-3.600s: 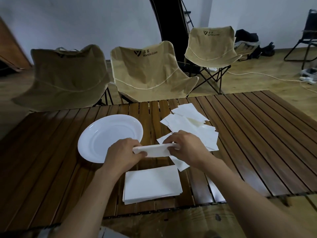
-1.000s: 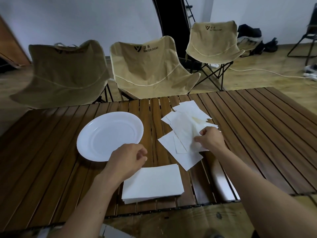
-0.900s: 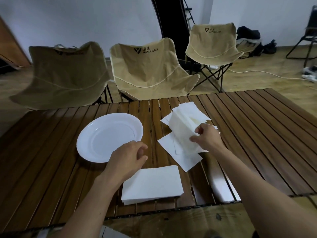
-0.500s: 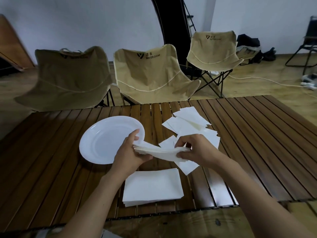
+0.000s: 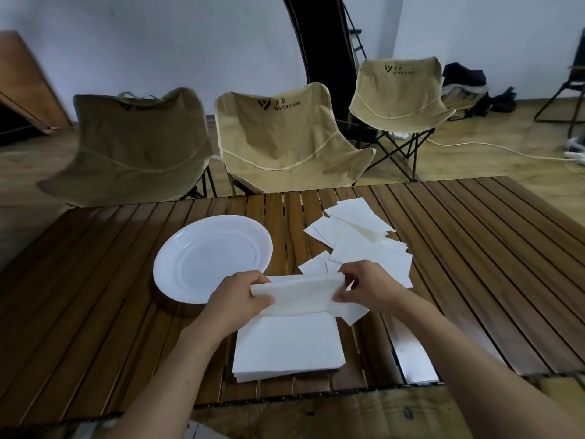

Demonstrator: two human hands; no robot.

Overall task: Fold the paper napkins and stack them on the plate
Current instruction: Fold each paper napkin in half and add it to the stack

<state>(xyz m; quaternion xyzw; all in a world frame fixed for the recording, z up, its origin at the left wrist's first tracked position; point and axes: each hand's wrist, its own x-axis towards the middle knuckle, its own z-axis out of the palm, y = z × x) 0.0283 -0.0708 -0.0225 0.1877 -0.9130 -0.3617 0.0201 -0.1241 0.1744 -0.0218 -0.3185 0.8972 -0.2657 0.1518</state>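
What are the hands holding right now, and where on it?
One paper napkin, held above the stack of folded napkins. The left hand pinches its left end, the right hand pinches its right end.

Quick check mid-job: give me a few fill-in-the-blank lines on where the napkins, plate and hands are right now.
1. The white plate holds ____ napkins.
2. The napkin being folded is held by ____ hands.
3. The neat stack lies on the ____, near its front edge.
4. The loose napkins lie to the ____ of the plate.

Missing words: no; both; table; right
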